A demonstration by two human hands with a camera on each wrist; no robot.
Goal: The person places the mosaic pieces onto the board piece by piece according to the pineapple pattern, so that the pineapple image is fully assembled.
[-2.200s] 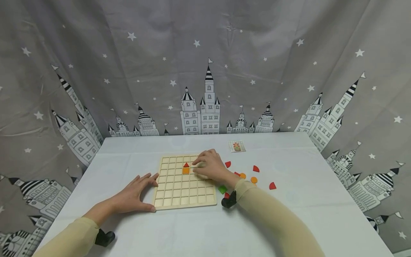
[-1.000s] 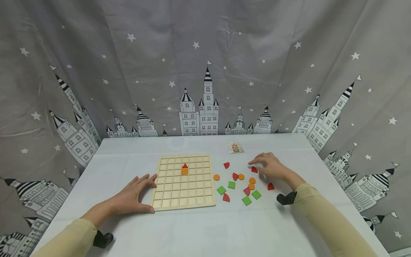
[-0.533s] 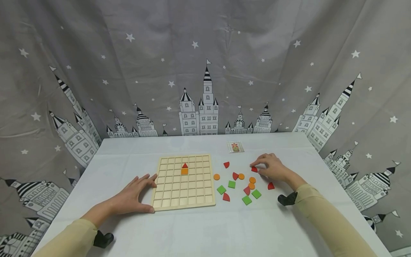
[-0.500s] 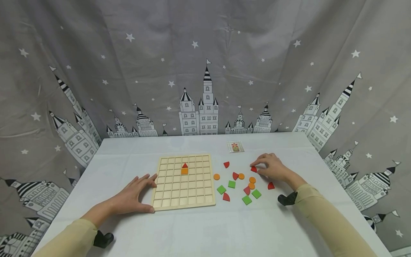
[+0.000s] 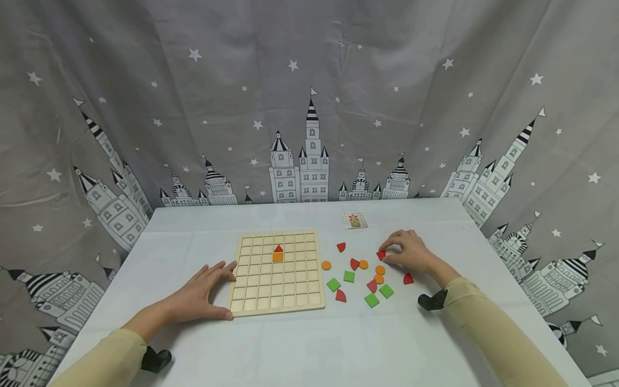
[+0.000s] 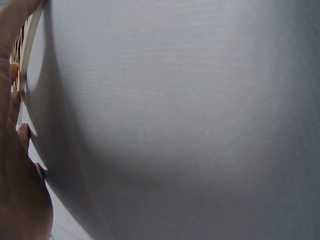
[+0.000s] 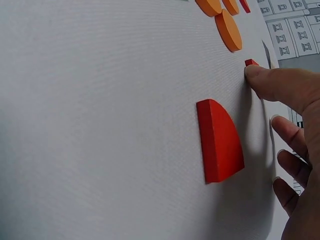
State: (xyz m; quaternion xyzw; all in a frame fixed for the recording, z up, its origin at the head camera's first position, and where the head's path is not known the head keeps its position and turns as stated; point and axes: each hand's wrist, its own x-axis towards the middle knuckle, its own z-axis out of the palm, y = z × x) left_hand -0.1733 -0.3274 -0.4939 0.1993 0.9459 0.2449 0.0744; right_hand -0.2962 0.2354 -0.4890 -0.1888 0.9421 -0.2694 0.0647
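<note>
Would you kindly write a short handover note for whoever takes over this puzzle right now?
Right hand: pinches a red piece on the table, right of the board.
Left hand: rests flat, fingers straight, against the board at its near-left corner.
Done: a red triangle sits in a board cell directly above an orange square; all other cells are bare.
Left: the loose pieces right of the board, namely red quarter-rounds, orange discs and green squares. A small pattern card lies beyond them.
</note>
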